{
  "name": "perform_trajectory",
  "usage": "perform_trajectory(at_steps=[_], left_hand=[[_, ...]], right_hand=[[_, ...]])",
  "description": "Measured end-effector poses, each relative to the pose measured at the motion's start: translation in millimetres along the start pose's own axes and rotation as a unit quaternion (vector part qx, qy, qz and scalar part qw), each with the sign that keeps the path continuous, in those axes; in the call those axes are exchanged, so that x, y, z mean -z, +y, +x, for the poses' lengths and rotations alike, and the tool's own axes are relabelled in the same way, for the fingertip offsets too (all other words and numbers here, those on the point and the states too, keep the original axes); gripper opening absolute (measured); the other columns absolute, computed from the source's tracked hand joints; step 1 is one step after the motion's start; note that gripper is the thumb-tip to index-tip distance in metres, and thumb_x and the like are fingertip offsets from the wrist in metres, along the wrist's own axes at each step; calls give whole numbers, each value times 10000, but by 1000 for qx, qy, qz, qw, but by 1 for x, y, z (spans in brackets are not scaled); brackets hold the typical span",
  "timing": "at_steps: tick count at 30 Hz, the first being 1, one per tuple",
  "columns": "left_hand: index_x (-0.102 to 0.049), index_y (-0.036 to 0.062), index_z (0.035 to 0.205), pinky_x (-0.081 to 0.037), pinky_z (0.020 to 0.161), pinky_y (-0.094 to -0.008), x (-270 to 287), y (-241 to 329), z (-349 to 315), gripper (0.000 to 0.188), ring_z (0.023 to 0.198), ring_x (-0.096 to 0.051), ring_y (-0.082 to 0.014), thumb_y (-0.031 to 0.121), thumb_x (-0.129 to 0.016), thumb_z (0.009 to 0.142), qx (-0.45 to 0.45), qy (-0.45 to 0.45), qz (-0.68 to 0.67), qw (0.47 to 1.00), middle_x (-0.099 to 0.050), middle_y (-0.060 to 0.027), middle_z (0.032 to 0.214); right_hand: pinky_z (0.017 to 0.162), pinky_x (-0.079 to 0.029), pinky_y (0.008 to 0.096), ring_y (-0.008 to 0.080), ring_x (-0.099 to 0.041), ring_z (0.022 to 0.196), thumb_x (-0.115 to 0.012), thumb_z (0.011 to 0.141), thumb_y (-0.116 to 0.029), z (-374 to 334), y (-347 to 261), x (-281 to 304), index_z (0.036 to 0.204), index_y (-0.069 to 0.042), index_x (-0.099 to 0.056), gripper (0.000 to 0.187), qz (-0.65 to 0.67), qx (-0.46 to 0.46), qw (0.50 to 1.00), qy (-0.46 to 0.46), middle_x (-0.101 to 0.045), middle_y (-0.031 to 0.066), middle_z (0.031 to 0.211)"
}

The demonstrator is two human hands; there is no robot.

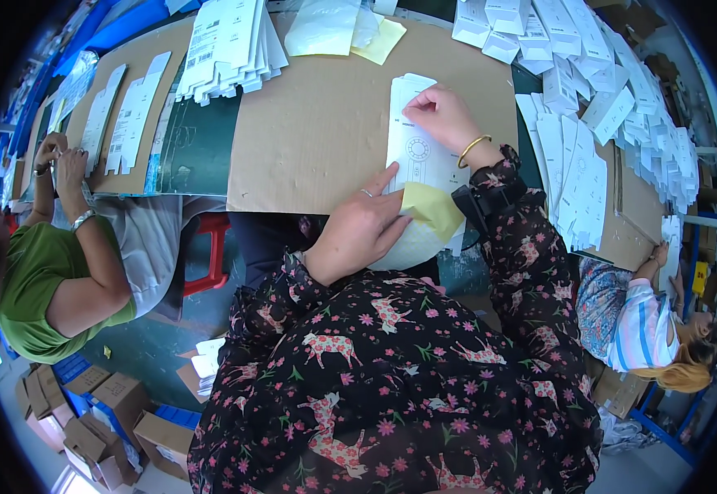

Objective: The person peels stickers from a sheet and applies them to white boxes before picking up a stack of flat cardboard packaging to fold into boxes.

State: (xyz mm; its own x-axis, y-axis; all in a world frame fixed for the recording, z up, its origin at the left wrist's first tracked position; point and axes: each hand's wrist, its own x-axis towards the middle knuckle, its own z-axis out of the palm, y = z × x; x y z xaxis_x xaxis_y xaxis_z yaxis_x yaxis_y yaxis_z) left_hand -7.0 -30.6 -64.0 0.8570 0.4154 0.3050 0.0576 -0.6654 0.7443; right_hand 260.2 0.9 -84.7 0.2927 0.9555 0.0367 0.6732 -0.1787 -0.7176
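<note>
- Cardboard (pixel 309 123) tops the counter (pixel 202 152).
- Flat carton (pixel 419 150) runs near-far.
- My right hand (pixel 442 117) pinches over its far half.
- Left hand (pixel 358 229), half-open, meets its left edge.
- I can't tell either's hold.

The head view looks steeply down from the wearer's head across the table (pixel 198 152), with the left hand (pixel 357 230) and right hand (pixel 443 119) near. Its wide fisheye also takes in the torso (pixel 400 387) below and, farther off, a left co-worker (pixel 66 288) and right co-worker (pixel 642 325).
</note>
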Motion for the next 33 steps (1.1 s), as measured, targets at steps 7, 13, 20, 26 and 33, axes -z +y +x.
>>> perform_trajectory(at_steps=[7, 13, 20, 26, 33], left_hand=[[-673, -7, 1083, -508, 1008, -479, -3, -1, 2, 193, 1367, -491, -449, 119, -677, 938, 1, -1, -25, 1000, -651, -247, 1265], [-715, 4, 1112, -463, 1091, -479, -4, -7, -14, 220, 1418, -431, -485, 125, -712, 928, -5, 58, -99, 993, -575, -266, 1417], [-746, 11, 1099, -323, 1190, -547, -2, -9, -17, 210, 1493, -286, -517, 137, -729, 932, 21, -12, -94, 995, -491, -233, 1532], [-740, 23, 1152, -294, 1201, -545, 2, -9, -11, 241, 1507, -277, -486, 135, -725, 939, 10, -12, -102, 995, -507, -235, 1517], [-716, 1, 1213, -473, 1053, -399, 6, -8, -20, 271, 1237, -628, -310, 138, -702, 979, 76, 36, -255, 963, -688, -183, 1295]], right_hand=[[797, -551, 282, 125, -653, 871, -774, 894, -140, 0, 14, 8, 1095, -8, -698, 252, 61, -43, 997, 12, -696, 35, 999], [779, -545, 265, 120, -648, 861, -753, 928, -119, -73, -2, 28, 1111, -1, -694, 226, 135, 8, 975, 177, -695, 44, 982], [729, -538, 268, 118, -620, 815, -733, 946, -113, -196, -10, 11, 1171, 16, -689, 263, -1, -115, 984, 134, -685, 58, 961], [807, -530, 230, 102, -646, 910, -688, 967, -45, -199, -27, -11, 1266, 21, -660, 307, 285, -152, 908, 267, -706, 56, 1046], [877, -521, 229, 93, -653, 984, -673, 978, -22, -202, -15, 36, 1307, 27, -650, 333, 339, -135, 852, 376, -710, 62, 1140]])
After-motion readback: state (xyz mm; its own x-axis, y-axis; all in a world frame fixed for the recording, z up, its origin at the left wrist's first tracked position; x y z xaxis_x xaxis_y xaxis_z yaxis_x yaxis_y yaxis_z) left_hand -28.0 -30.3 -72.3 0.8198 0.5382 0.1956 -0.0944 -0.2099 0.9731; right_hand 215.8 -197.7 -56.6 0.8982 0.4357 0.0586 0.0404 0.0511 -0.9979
